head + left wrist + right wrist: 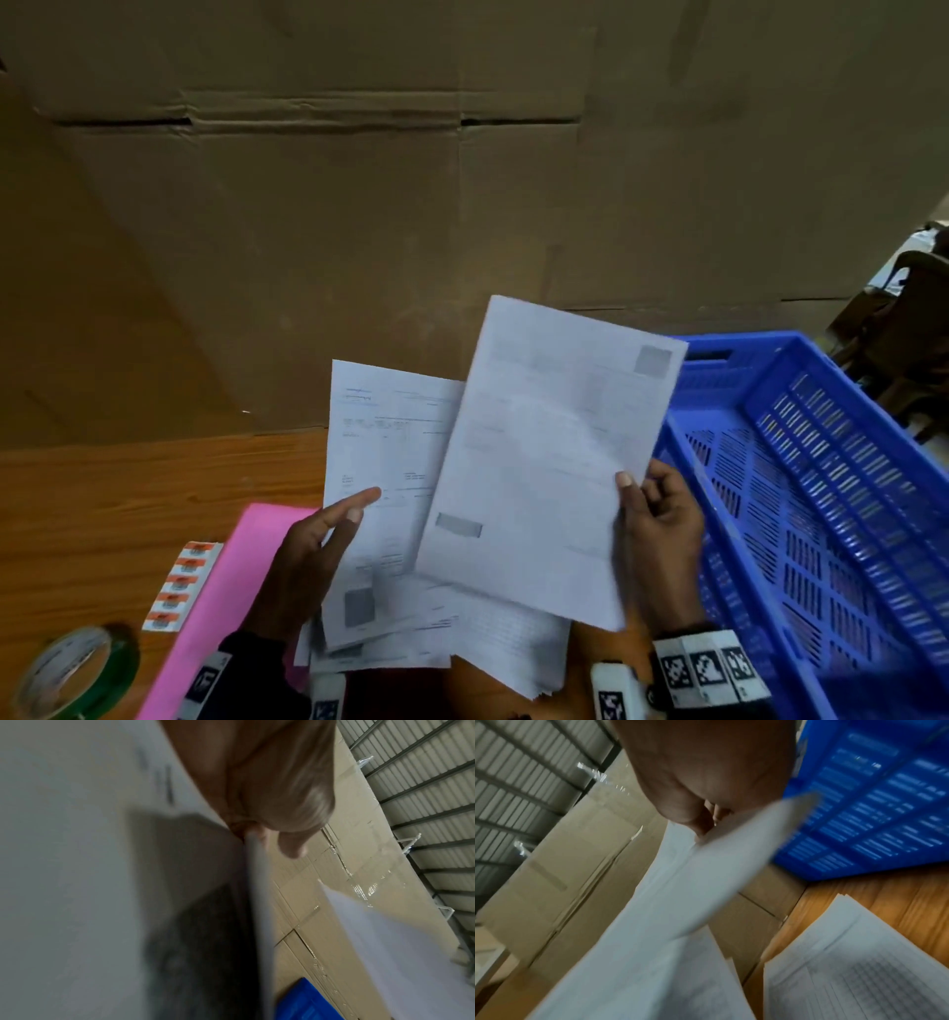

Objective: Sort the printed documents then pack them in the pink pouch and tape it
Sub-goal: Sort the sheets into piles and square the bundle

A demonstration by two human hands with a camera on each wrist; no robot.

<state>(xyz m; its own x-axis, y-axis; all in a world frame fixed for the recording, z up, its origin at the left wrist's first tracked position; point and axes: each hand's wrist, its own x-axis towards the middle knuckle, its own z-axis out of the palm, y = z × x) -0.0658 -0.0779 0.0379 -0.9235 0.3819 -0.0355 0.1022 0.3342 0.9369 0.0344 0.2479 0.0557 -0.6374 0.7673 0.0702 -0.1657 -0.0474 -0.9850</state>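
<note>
My left hand (328, 534) holds up a printed sheet (390, 462) by its left edge, thumb lying across the front; the left wrist view shows that sheet (77, 862) edge-on against the palm. My right hand (652, 514) pinches a second printed sheet (544, 452) at its right edge, thumb on top, raised and overlapping the first. In the right wrist view the fingers (700, 817) clamp this sheet (680, 882). More printed documents (462, 632) lie stacked on the table below. A pink pouch (226, 580) lies flat at the left, partly under my left arm.
A roll of tape (72, 673) sits at the lower left, beside a strip of orange-and-white labels (182, 586). A blue slotted crate (821, 488) stands at the right. Large cardboard boxes (411, 205) wall off the back of the wooden table (128, 488).
</note>
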